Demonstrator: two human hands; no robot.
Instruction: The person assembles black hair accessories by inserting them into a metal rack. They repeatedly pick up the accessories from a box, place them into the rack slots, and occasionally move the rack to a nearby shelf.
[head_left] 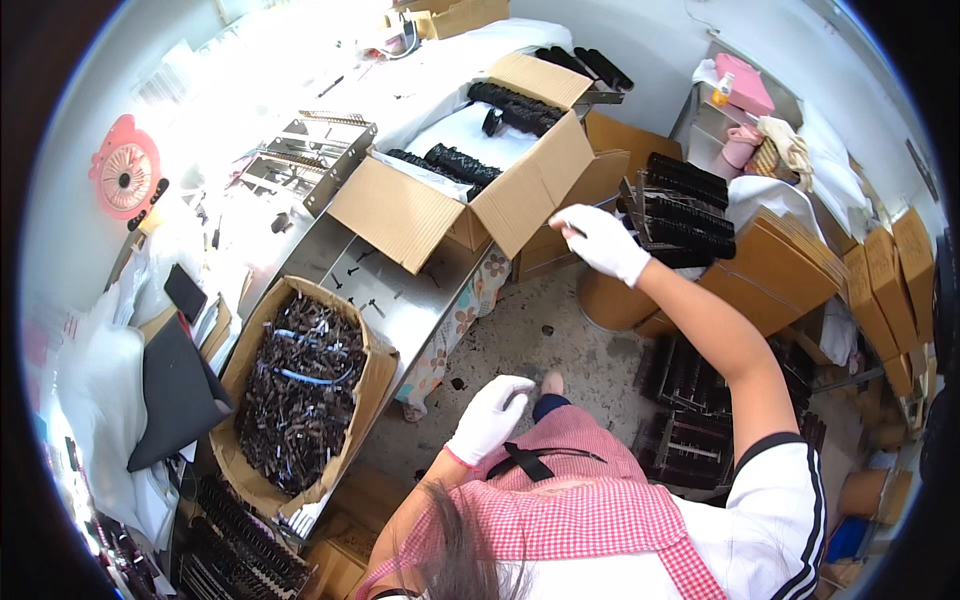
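My left hand [490, 420], in a white glove, hovers in front of my checked apron with its fingers loosely bent and the thumb apart. I see nothing in it. To the right and farther forward, my right hand [606, 246], also gloved in white, is raised beside the flap of an open cardboard box [535, 190]. Its fingers reach left, slightly curved, with no object visible in them. White lining and rows of black, ridged pieces [462, 165] lie inside that box. Right of this hand, a metal rack holds more black rows [685, 205].
A carton [372, 400] full of small dark pieces stands on the metal table's near left end. Farther back are a metal frame [310, 155] and a pink fan [126, 170]. Folded cardboard [765, 270] leans at the right, near a round brown drum [608, 300]. Dark racks [690, 430] sit on the floor.
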